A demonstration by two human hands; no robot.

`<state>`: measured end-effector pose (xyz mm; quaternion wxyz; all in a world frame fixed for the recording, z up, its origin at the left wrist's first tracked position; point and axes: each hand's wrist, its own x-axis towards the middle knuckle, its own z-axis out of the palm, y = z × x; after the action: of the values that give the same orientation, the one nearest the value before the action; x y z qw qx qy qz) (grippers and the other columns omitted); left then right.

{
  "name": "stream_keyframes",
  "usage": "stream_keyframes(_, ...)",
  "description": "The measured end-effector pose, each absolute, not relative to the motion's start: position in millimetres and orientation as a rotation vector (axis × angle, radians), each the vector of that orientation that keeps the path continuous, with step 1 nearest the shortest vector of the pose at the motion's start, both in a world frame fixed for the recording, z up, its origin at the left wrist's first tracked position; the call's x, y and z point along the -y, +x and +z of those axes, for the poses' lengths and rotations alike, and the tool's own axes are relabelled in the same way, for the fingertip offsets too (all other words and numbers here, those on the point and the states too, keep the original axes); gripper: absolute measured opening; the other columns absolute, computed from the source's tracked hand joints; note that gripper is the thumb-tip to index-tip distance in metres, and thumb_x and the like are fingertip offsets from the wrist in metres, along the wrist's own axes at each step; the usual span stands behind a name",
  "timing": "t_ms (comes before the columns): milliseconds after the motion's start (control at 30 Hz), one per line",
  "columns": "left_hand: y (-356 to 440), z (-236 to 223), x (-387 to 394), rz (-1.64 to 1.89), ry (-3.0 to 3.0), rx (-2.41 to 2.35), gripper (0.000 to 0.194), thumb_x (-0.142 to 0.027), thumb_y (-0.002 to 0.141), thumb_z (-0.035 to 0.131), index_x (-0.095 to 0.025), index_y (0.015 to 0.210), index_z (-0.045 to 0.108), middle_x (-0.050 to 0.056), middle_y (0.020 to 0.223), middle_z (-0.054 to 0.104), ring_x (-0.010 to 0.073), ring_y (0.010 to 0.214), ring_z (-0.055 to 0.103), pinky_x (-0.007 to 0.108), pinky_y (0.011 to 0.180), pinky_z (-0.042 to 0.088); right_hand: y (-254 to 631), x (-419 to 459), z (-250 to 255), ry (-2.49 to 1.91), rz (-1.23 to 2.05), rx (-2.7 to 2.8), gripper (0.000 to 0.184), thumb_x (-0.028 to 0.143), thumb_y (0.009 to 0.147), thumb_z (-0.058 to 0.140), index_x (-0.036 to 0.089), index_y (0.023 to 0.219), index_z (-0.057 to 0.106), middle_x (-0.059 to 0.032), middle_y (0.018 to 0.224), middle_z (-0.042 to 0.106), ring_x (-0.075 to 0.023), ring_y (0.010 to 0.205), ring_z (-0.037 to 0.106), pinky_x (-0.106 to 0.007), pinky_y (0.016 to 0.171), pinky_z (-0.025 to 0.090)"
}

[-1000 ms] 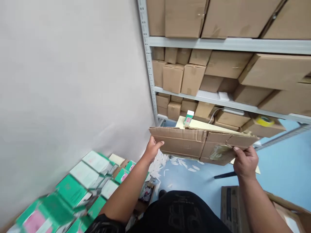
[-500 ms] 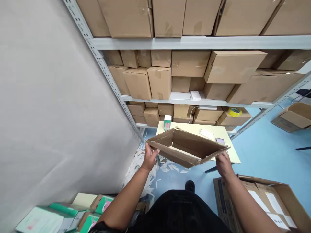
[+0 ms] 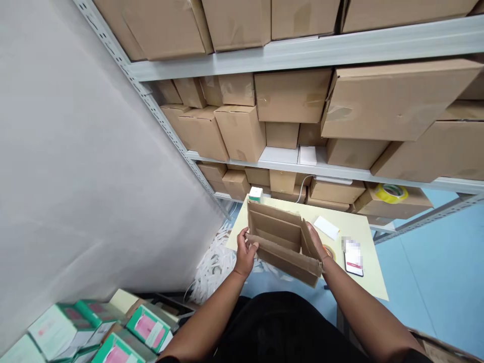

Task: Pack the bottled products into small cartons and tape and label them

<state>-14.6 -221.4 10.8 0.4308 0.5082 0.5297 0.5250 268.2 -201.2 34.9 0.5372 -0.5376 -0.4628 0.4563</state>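
Between my two hands is a brown cardboard box [image 3: 278, 251], open at the end facing me and squared into a rectangular shape. It is held over the near edge of the pale yellow table [image 3: 372, 262]. My left hand [image 3: 245, 254] grips its left near edge, thumb over the rim. My right hand [image 3: 317, 241] lies along the box's right side, its fingers partly hidden by the cardboard flap. Past the box's far left corner stands a small white and green box [image 3: 255, 194].
On the table, right of the box, lie a roll of tape [image 3: 329, 252], a white packet [image 3: 326, 227] and a phone [image 3: 353, 258]. Shelves [image 3: 280, 156] full of cartons rise behind. Green and pink boxes [image 3: 149, 325] are stacked lower left; paper shreds [image 3: 214, 267] litter the floor.
The cardboard box has gone from a flattened diamond shape to a squarer opening. My right hand has moved inward and up along its right side. The view has shifted nearer the table.
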Motion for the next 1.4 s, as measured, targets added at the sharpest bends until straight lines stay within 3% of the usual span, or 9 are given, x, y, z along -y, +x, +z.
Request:
stream_keyframes(267,-48,16,177,1.066,1.1,-1.314,0.078,-0.075,0.096,0.042,-0.027,0.157,0.037,0.012,0.136,0.053,0.0185,0.09,0.063,0.036,0.082,0.054,290,188,3,-1.445,0.937,1.155,0.053,0.074,0.083,0.058,0.025,0.094,0.077,-0.0085,0.108,0.077,-0.0324,0.111,0.068,-0.045,0.106,0.05)
stream_keyframes(400,-57,17,156,0.948,1.324,-1.317,0.073,-0.069,0.091,0.06,-0.025,0.148,0.051,0.014,0.143,0.054,0.0289,0.122,0.059,0.044,0.103,0.049,293,208,-5,-1.634,0.951,1.072,0.048,0.068,0.074,0.072,0.027,0.098,0.08,-0.0091,0.111,0.078,-0.0375,0.114,0.069,-0.053,0.106,0.05)
stream_keyframes(533,-62,19,129,0.904,1.398,-1.139,0.078,-0.064,0.092,0.062,-0.027,0.157,0.041,0.015,0.163,0.038,0.0349,0.149,0.039,0.05,0.115,0.041,290,242,-1,-1.595,1.027,0.891,0.054,0.071,0.085,0.062,0.031,0.116,0.08,-0.0081,0.125,0.077,-0.038,0.128,0.064,-0.056,0.112,0.048)
stream_keyframes(700,-61,15,107,0.774,1.457,-1.05,0.103,-0.054,0.077,0.082,-0.028,0.163,0.031,0.017,0.167,0.032,0.0379,0.148,0.04,0.051,0.11,0.046,264,272,5,-1.508,1.079,0.947,0.068,0.069,0.087,0.064,0.032,0.145,0.063,-0.0073,0.158,0.055,-0.0348,0.147,0.048,-0.055,0.122,0.039)
stream_keyframes(900,-63,8,97,0.688,1.611,-1.05,0.116,-0.034,0.062,0.088,-0.028,0.163,0.032,0.016,0.165,0.031,0.0354,0.137,0.046,0.049,0.106,0.048,246,256,-3,-1.643,1.0,0.883,0.093,0.055,0.075,0.083,0.033,0.157,0.044,-0.0116,0.161,0.046,-0.0333,0.145,0.051,-0.053,0.12,0.041)
stream_keyframes(1067,-60,23,77,0.689,1.608,-1.061,0.106,-0.024,0.071,0.076,-0.031,0.165,0.027,0.013,0.163,0.036,0.0256,0.117,0.054,0.038,0.088,0.053,248,257,-7,-1.602,0.857,0.945,0.066,0.048,0.077,0.082,0.03,0.137,0.06,-0.0117,0.157,0.049,-0.0334,0.147,0.046,-0.052,0.111,0.05)
stream_keyframes(1167,-56,32,70,0.701,1.7,-1.008,0.09,-0.021,0.075,0.072,-0.029,0.159,0.041,0.011,0.154,0.048,0.0255,0.119,0.055,0.038,0.092,0.052,247,262,-7,-1.645,0.745,0.985,0.051,0.049,0.081,0.079,0.028,0.126,0.069,-0.0127,0.154,0.052,-0.035,0.149,0.043,-0.054,0.112,0.048)
stream_keyframes(1267,-58,35,73,0.721,1.783,-0.908,0.058,-0.019,0.079,0.068,-0.026,0.137,0.065,0.011,0.144,0.058,0.0276,0.127,0.055,0.04,0.097,0.052,248,262,-7,-1.668,0.724,0.967,0.051,0.055,0.083,0.076,0.028,0.127,0.071,-0.0124,0.154,0.053,-0.0347,0.149,0.042,-0.055,0.119,0.042)
stream_keyframes(1400,-71,30,86,0.759,1.758,-0.864,0.033,-0.032,0.094,0.064,-0.024,0.125,0.073,0.012,0.148,0.059,0.0294,0.14,0.051,0.048,0.114,0.046,255,267,-5,-1.563,0.861,0.945,0.06,0.066,0.099,0.048,0.026,0.138,0.068,-0.0117,0.157,0.054,-0.032,0.149,0.045,-0.052,0.121,0.04)
